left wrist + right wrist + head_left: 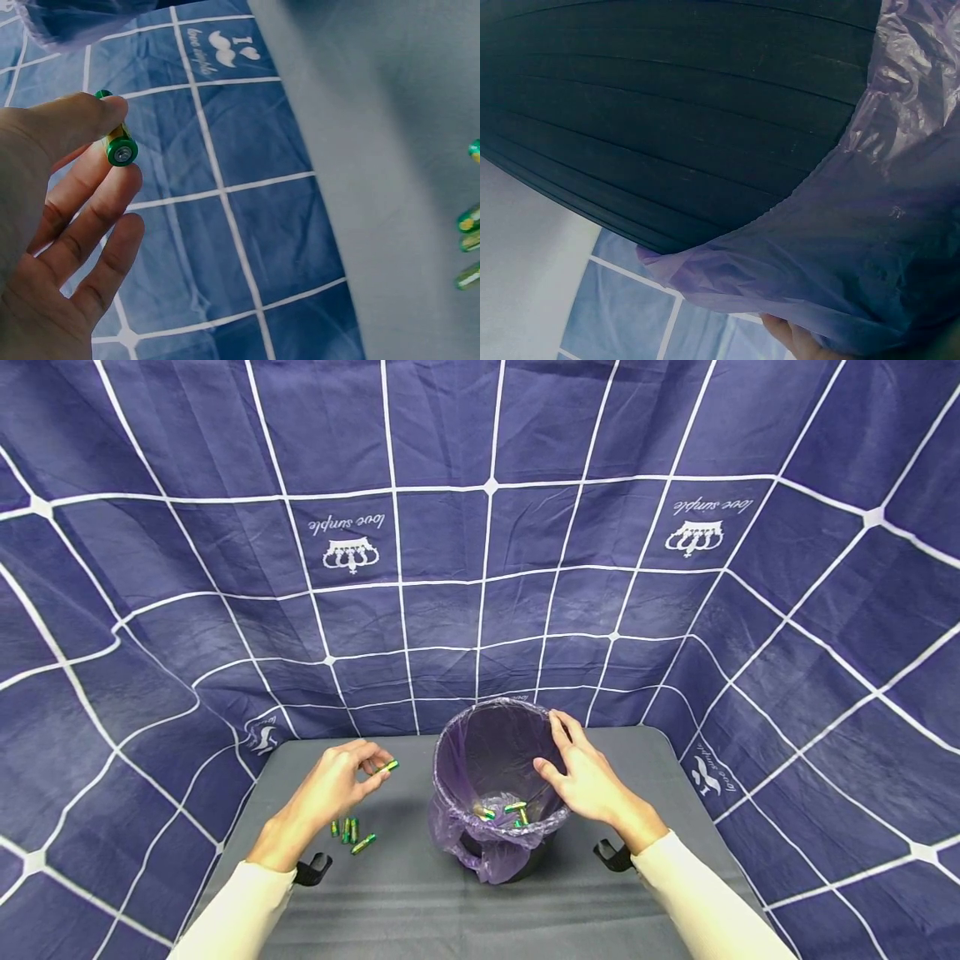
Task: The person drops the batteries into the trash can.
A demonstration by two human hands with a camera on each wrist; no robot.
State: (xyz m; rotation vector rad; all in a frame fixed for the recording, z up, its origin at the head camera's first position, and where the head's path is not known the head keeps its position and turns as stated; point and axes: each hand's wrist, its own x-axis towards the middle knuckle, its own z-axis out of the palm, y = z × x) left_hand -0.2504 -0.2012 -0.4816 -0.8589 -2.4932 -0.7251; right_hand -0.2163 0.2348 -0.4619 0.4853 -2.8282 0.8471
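Note:
My left hand (341, 781) is raised over the table left of the bin. Thumb and fingertips pinch a small green and yellow battery (121, 150), its flat metal end facing the left wrist camera; the other fingers are loosely bent. A dark ribbed trash bin (675, 127) stands upright, lined with a purple plastic bag (498, 857) folded over its rim. Several similar batteries (516, 807) lie on the bag at the bottom. Along the bin's right rim rests my right hand (592, 781), fingers fairly straight and thumb over the opening. In the right wrist view, the bag hides most of that hand.
Several more batteries (354, 831) lie on the grey tabletop (360, 910) left of the bin, below my left forearm. Blue cloth (442, 543) with white grid lines hangs behind the table and at both sides. Black straps (313, 868) sit at my wrists.

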